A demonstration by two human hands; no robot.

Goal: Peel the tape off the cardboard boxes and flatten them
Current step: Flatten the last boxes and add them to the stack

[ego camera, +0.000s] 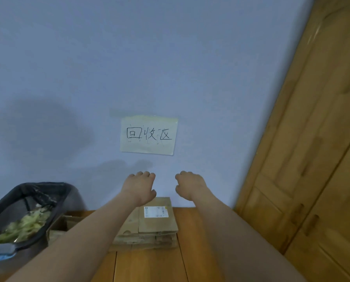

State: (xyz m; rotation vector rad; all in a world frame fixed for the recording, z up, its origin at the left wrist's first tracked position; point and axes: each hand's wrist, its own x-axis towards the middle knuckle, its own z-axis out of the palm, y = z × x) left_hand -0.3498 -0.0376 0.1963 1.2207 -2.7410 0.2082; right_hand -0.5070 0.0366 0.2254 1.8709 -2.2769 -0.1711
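Left hand (140,187) and right hand (187,185) are raised side by side w/ backs to camera, fingers curled downward, nothing held; fingertips hidden, so contact w/ the wall (129,58) cannot be told. Flattened cardboard boxes (155,226) lie stacked on the wood floor (149,265) against the wall, below the hands, left part covered by the left forearm, label text illegible. Lined bin (25,216) at left is cut off by frame edge; paper sign (149,134) above hands, wooden door (312,159) at right.
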